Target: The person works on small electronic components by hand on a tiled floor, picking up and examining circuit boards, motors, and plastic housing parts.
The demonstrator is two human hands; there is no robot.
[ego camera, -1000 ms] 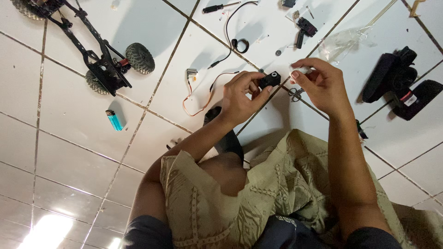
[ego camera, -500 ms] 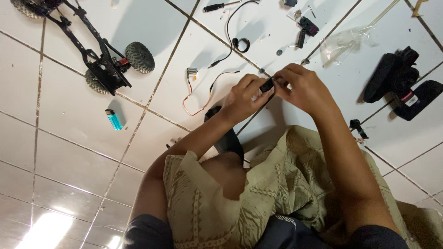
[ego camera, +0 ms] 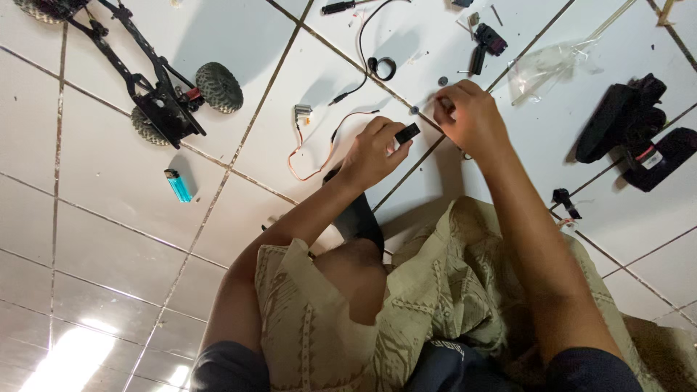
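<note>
Head view shows the patterned cloth (ego camera: 450, 305) over the lap nearest; beyond it the left hand (ego camera: 374, 152) pinches a small black part (ego camera: 407, 133); the right hand (ego camera: 472, 120), joined to it half a second ago, has drawn apart, fingers curled, contents hidden; farther off lies the model car chassis (ego camera: 156, 94).
</note>
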